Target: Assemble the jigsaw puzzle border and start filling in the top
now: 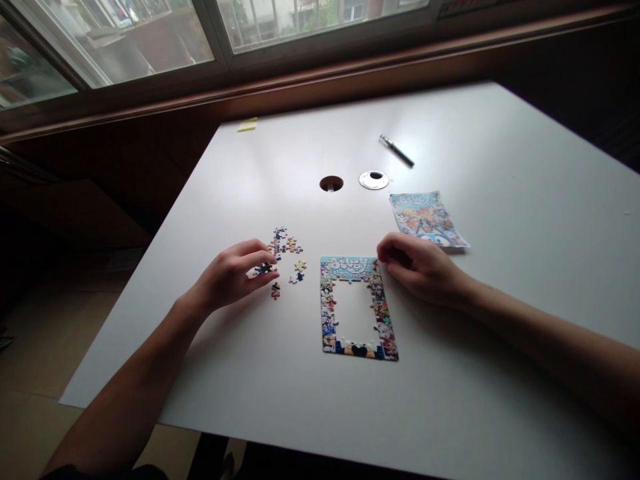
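A jigsaw puzzle border (328, 320) lies flat in front of me, its pieces joined around a bare middle with "Bluey" lettering along the top. Left of it, loose puzzle pieces (293, 245) are scattered in a small group. My left hand (235, 273) is over these pieces, thumb and fingers apart, with a dark puzzle piece (265, 269) visible in the gap between them. At the border's top right corner rests my right hand (417, 263), its fingers curled loosely and no object visible in them. Its fingertips are close to the corner; whether they touch it is unclear.
A printed picture sheet (425, 217) lies beyond my right hand. Farther back are a dark pen (397, 151), a round metal cover (374, 180) and a cable hole (331, 183) in the white table (250, 373). Yellow tape (247, 125) marks the far left corner, below a window.
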The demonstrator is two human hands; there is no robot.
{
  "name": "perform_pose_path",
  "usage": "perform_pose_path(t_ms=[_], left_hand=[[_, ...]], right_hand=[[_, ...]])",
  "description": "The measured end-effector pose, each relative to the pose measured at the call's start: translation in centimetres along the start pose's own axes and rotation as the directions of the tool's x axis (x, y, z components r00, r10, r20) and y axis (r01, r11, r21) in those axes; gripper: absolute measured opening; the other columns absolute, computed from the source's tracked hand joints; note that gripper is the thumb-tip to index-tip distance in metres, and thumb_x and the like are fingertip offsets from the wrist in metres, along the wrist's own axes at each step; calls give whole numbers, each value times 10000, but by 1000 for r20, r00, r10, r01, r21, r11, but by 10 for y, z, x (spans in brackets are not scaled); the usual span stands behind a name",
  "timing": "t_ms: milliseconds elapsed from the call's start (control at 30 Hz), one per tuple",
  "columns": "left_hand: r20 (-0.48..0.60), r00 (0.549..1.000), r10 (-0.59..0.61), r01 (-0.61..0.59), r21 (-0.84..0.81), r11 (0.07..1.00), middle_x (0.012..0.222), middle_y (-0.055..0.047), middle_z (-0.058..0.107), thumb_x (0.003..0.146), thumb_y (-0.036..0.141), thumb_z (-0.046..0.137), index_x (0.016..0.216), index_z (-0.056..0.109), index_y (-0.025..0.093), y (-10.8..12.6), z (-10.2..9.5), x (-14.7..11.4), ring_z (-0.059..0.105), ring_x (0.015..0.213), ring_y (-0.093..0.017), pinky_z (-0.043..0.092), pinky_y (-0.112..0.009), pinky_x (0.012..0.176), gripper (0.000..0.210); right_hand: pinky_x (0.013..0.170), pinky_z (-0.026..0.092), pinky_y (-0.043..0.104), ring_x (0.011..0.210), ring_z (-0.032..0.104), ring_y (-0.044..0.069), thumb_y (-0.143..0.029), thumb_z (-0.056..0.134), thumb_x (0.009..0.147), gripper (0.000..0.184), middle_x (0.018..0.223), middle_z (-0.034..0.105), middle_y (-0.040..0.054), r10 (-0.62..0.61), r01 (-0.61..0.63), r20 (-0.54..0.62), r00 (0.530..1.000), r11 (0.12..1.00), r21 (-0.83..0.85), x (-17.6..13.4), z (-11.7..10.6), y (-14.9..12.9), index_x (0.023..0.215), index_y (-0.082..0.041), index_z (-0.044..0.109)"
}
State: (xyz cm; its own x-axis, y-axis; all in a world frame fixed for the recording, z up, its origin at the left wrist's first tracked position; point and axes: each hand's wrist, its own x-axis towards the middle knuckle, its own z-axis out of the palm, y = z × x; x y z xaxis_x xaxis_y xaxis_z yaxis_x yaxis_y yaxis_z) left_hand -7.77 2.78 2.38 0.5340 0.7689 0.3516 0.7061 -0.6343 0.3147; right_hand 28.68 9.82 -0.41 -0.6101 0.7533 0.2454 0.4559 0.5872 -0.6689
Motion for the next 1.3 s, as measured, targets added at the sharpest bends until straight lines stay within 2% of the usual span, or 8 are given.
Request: perform_pose_path(t_ms=[700,1133,1300], left_hand=[[29,999,-19,19,-23,1000,917,-56,631,864,350,736,914,645,175,-2,0,-3,616,810,-164,507,-282,737,204],[24,1000,-19,19,-3,1000,981,-64,622,903,211,656,923,660,185,2,1,1,625,856,-162,523,-279,768,33],[-1,1000,-7,7,-13,1000,1049,-77,637,908,162,630,989,662,192,0,2,-1,645,928,-175,546,-298,816,93]], right_hand=[[631,422,307,685,513,162,-101,525,774,161,786,577,5,-11,11,1,1000,1000,4,0,1,2,855,-239,544],[633,417,299,683,502,151,-81,518,777,169,783,567,0,-26,26,3,1000,1000,0,0,1,3,851,-231,541],[634,416,300,686,501,152,-84,517,778,166,784,564,2,-28,28,8,1000,1000,3,0,0,2,852,-231,539]])
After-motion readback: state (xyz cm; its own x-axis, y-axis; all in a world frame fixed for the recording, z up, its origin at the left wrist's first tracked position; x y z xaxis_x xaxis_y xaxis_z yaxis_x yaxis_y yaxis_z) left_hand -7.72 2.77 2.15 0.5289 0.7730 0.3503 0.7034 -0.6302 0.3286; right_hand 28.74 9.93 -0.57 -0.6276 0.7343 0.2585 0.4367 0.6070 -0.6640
